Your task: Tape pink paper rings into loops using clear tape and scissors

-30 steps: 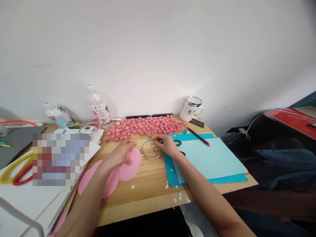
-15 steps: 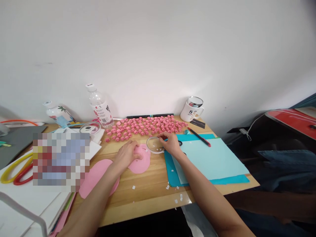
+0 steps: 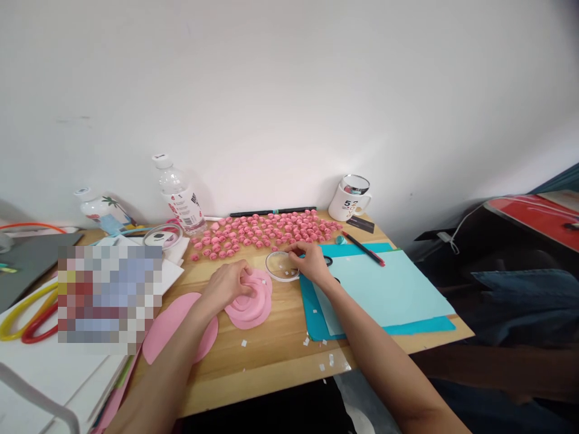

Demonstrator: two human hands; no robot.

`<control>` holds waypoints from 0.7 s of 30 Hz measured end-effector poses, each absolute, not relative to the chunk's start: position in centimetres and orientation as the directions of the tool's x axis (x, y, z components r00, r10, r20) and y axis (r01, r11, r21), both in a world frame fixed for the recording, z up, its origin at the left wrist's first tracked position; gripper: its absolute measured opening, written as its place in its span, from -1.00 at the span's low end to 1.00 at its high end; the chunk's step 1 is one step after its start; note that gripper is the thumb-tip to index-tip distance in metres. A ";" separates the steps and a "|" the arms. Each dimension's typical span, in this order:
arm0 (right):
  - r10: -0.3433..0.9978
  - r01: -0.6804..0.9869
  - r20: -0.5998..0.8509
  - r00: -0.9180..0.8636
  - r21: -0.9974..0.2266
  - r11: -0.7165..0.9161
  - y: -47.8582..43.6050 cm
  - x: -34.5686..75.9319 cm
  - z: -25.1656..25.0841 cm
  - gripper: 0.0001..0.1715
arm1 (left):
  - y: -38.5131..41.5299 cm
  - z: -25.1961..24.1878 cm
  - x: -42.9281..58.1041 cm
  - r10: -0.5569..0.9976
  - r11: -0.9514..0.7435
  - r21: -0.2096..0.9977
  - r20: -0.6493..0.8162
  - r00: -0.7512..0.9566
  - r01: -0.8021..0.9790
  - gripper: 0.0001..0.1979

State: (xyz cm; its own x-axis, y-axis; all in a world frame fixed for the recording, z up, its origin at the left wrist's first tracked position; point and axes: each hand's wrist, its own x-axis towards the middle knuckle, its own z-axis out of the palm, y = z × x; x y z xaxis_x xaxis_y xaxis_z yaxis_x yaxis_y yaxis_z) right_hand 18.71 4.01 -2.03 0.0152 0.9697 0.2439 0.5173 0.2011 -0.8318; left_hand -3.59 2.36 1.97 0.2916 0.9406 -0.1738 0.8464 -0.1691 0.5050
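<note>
Centrally, two bare hands work above a wooden tabletop [image 3: 226, 386]. The left hand [image 3: 231, 283] is curved over a pink paper spiral [image 3: 251, 312], thumb and fingers touching it; whether they pinch the paper cannot be told. The right hand [image 3: 307, 263] grips the right edge of a clear ring [image 3: 282, 278], just right of the spiral. Left of the spiral, partly behind the left forearm, lies a flat pink disc [image 3: 169, 325]. On the far side spreads a crowd of small pink rosettes [image 3: 271, 231], with a bottle [image 3: 181, 205] at their left and a white mug [image 3: 346, 204] to their right. Right of the hands, a pale blue sheet [image 3: 384, 292] lies on darker blue paper [image 3: 311, 313], a red-tipped black pen [image 3: 365, 250] across its far edge. Small white scraps [image 3: 244, 343] dot the near side.
</note>
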 end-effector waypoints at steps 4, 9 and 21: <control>0.973 0.504 0.231 0.021 -0.843 0.189 4.2 18.8 -2.4 -0.75 | 2.2 2.9 -3.9 0.918 -0.122 0.678 -0.201 0.342 0.725 -0.78; 0.976 0.484 0.215 0.031 -0.858 0.174 4.2 18.9 -2.2 -0.76 | 1.9 4.5 -4.3 0.895 0.038 0.919 -0.206 0.395 0.392 -0.82; 0.954 0.353 0.266 -0.142 -0.886 0.300 2.7 16.4 -1.7 -0.80 | 1.9 3.6 -3.7 0.917 0.227 0.955 -0.143 0.373 -0.191 -0.68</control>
